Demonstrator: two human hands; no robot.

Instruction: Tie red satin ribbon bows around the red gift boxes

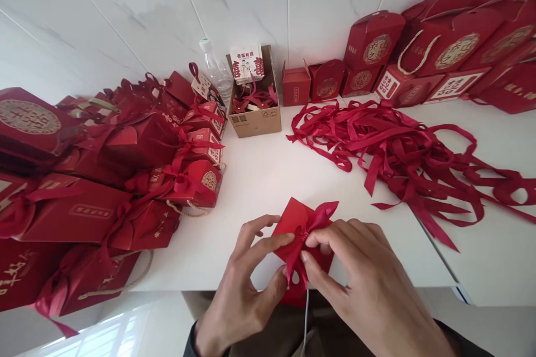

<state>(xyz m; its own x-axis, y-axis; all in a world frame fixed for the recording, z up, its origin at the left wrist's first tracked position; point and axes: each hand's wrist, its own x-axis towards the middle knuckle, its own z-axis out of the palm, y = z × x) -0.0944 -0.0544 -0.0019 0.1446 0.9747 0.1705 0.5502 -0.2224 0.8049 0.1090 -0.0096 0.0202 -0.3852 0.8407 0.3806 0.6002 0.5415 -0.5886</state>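
Together, the hands (247,287) grasp a ribboned red box (292,215) at the edge of a white table (247,173) before marbled tiles (234,3).

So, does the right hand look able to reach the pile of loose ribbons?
Probably yes: the loose ribbons lie ahead of the right hand, with bare white tabletop between, though it is occupied at the bow.

Between left hand (249,281) and right hand (362,268): smooth paperboard box (292,209), shiny cloth ribbon (323,215); beyond both, smooth desk (247,178), matt cardboard carton (258,124).
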